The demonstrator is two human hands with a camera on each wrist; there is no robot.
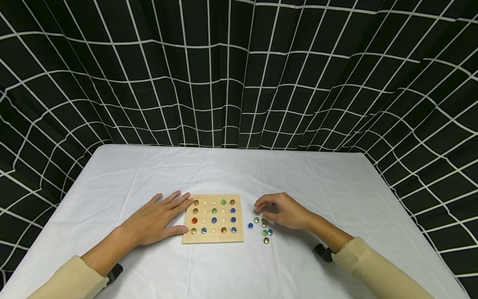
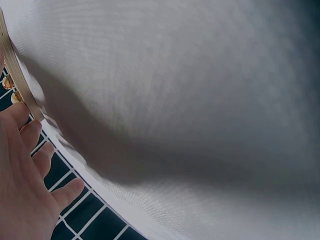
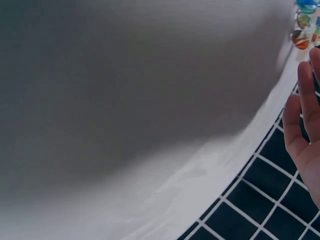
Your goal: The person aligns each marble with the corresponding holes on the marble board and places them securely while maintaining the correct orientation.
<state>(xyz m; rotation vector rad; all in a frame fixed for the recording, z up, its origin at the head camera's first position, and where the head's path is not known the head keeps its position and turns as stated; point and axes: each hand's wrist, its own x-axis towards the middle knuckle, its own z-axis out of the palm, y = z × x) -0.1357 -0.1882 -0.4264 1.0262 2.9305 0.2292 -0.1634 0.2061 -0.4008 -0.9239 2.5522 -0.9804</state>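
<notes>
A pale wooden board [image 1: 210,237] with rows of small round hollows lies on the white cloth. Coloured glass marbles, among them a red one [image 1: 194,220] and a green one [image 1: 223,202], sit in many of its hollows. My left hand [image 1: 157,220] rests at the board's left edge with fingers spread, thumb and fingertips on the wood. To the right of the board lies a loose group of marbles, including a blue marble [image 1: 250,226] and a green marble [image 1: 265,233]. Over this group is my right hand [image 1: 289,211], its fingers loosely bent and thumb apart from them, the thumb tip close to a marble [image 1: 264,224].
White cloth [image 1: 224,270] with light creases covers the table. Behind it and at both sides hangs a black curtain [image 1: 239,95] with a white grid. Each wrist carries a small black device, such as the right one [image 1: 323,253].
</notes>
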